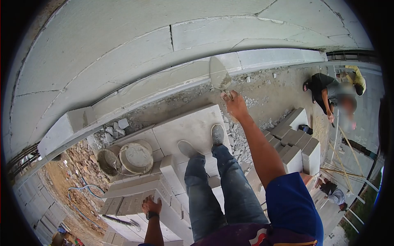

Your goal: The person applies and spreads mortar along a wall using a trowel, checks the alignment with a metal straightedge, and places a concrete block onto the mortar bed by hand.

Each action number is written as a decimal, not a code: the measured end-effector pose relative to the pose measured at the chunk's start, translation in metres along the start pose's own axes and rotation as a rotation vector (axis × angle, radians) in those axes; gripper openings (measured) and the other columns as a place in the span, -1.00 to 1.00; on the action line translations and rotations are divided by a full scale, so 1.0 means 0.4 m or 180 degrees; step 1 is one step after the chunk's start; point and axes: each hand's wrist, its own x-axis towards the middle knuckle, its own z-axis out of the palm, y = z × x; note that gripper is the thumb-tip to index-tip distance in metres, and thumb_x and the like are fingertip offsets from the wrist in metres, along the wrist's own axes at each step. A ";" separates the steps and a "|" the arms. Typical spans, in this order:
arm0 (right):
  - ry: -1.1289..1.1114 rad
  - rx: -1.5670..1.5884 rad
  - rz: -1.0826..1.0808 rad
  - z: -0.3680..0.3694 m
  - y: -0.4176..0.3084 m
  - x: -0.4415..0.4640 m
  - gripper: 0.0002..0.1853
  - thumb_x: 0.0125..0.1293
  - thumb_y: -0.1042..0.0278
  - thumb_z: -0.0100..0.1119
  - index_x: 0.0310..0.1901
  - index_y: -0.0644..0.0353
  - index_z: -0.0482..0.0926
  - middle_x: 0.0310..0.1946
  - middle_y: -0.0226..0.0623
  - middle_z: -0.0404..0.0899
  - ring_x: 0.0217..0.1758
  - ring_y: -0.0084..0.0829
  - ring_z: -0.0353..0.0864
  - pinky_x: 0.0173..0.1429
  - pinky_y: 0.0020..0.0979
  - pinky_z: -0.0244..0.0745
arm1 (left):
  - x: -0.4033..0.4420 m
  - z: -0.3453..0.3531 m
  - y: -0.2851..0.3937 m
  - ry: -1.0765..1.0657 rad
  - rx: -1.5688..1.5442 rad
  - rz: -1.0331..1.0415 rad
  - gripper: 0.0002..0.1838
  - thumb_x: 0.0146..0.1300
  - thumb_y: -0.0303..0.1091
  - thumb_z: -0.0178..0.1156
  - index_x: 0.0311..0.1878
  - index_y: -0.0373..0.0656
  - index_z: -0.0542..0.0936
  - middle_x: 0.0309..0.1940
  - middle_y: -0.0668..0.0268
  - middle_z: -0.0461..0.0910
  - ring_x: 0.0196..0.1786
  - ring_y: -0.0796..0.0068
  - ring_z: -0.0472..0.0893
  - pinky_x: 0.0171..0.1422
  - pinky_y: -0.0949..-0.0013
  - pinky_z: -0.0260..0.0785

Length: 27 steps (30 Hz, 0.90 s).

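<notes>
My right hand (236, 105) is closed around the handle of a trowel (219, 74). The trowel's mortar-smeared blade lies over the top of a low course of pale blocks (184, 76) coated with grey mortar. My left hand (152, 206), with a dark watch at the wrist, rests with its fingers apart on a stack of light blocks (164, 188). Beside that stack, a bucket (136, 157) of wet grey mortar stands next to a second, darker bucket (108, 161).
My shoes stand on a platform of blocks (184, 125). A thin string runs along the wall (119, 57). More blocks (293, 143) are piled at right, with rubble (242, 143) between. Several people (322, 92) are farther right. A black bar (121, 220) lies near my left hand.
</notes>
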 end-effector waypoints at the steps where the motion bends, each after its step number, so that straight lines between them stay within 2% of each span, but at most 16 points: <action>1: -0.0101 0.0383 0.0198 -0.001 -0.012 -0.008 -0.42 0.45 -0.06 0.21 0.20 0.35 0.49 -0.42 -0.01 0.66 -0.47 -0.15 0.71 -0.31 -0.21 0.62 | 0.000 -0.002 -0.001 -0.0029 -0.0010 -0.0007 -0.54 0.09 0.00 0.39 -0.01 -0.06 0.67 -0.04 0.19 0.69 0.13 0.09 0.62 0.26 0.04 0.44; 4: -0.0330 0.1022 0.0345 0.030 -0.040 -0.035 -0.46 0.45 -0.09 0.23 0.06 0.34 0.52 -0.54 -0.20 0.55 -0.63 -0.39 0.58 -0.48 -0.33 0.53 | 0.004 -0.005 -0.002 -0.0033 -0.0032 0.0010 -0.54 0.09 0.00 0.39 -0.01 -0.06 0.67 -0.03 0.19 0.69 0.13 0.09 0.62 0.26 0.04 0.44; 7: -0.0831 0.1440 0.0530 0.084 -0.054 -0.045 -0.46 0.45 -0.13 0.22 -0.03 0.33 0.51 -0.56 -0.24 0.53 -0.61 -0.41 0.58 -0.52 -0.32 0.50 | 0.001 0.003 -0.007 0.0005 -0.0017 0.0026 -0.54 0.09 -0.01 0.39 -0.01 -0.06 0.66 -0.02 0.18 0.68 0.14 0.09 0.61 0.27 0.04 0.43; 8: -0.0955 0.1362 0.0413 0.097 -0.058 -0.046 -0.48 0.45 -0.12 0.21 -0.09 0.32 0.50 -0.55 -0.24 0.54 -0.60 -0.41 0.59 -0.51 -0.31 0.50 | 0.002 0.006 -0.009 0.0025 -0.0009 0.0028 -0.54 0.09 -0.01 0.39 -0.01 -0.06 0.66 -0.01 0.18 0.68 0.14 0.09 0.61 0.27 0.04 0.43; 11: -0.0346 0.0350 -0.0799 0.155 -0.027 -0.050 -0.50 0.46 -0.11 0.21 -0.13 0.29 0.49 -0.52 -0.22 0.56 -0.59 -0.42 0.60 -0.52 -0.31 0.49 | 0.003 0.003 -0.008 -0.0032 -0.0092 -0.0031 -0.53 0.09 0.00 0.38 0.00 -0.07 0.66 0.00 0.17 0.68 0.17 0.08 0.60 0.29 0.03 0.42; 14: -0.0509 0.1271 0.0164 0.142 -0.041 -0.089 -0.55 0.47 -0.11 0.20 -0.14 0.21 0.49 -0.52 -0.27 0.55 -0.60 -0.43 0.58 -0.54 -0.31 0.49 | 0.004 0.002 -0.008 -0.0080 -0.0129 -0.0054 -0.53 0.10 -0.01 0.38 0.01 -0.07 0.66 0.01 0.17 0.68 0.18 0.08 0.59 0.31 0.03 0.41; 17: -0.0529 0.2658 0.0899 0.129 -0.034 -0.102 -0.60 0.48 -0.10 0.20 -0.13 0.13 0.51 -0.55 -0.36 0.50 -0.63 -0.45 0.52 -0.57 -0.32 0.48 | 0.003 0.004 -0.010 0.0018 -0.0136 -0.0029 -0.54 0.11 -0.03 0.37 0.02 -0.08 0.66 0.01 0.17 0.68 0.18 0.08 0.59 0.30 0.03 0.40; 18: -0.0565 0.3003 0.1084 0.123 -0.030 -0.102 -0.71 0.46 -0.01 0.24 -0.15 0.02 0.50 -0.54 -0.38 0.50 -0.60 -0.45 0.52 -0.56 -0.33 0.49 | 0.003 0.003 -0.011 0.0007 -0.0140 -0.0049 -0.54 0.11 -0.03 0.37 0.02 -0.08 0.66 0.01 0.16 0.68 0.18 0.08 0.60 0.30 0.03 0.40; 21: -0.0516 0.3301 0.1377 0.125 -0.061 -0.111 -0.68 0.50 -0.04 0.19 -0.16 0.07 0.50 -0.57 -0.42 0.46 -0.67 -0.51 0.45 -0.60 -0.37 0.46 | 0.003 0.004 -0.011 -0.0030 -0.0160 -0.0075 -0.55 0.12 -0.04 0.36 0.01 -0.09 0.67 0.01 0.16 0.68 0.18 0.08 0.60 0.31 0.04 0.40; 27: -0.0909 0.2678 0.1011 0.194 -0.145 -0.122 -0.66 0.51 -0.04 0.17 -0.18 0.10 0.49 -0.57 -0.42 0.47 -0.66 -0.50 0.47 -0.60 -0.36 0.46 | 0.004 -0.005 -0.008 -0.0071 -0.0194 -0.0102 -0.55 0.12 -0.04 0.36 0.01 -0.10 0.67 0.01 0.16 0.68 0.18 0.09 0.60 0.31 0.04 0.39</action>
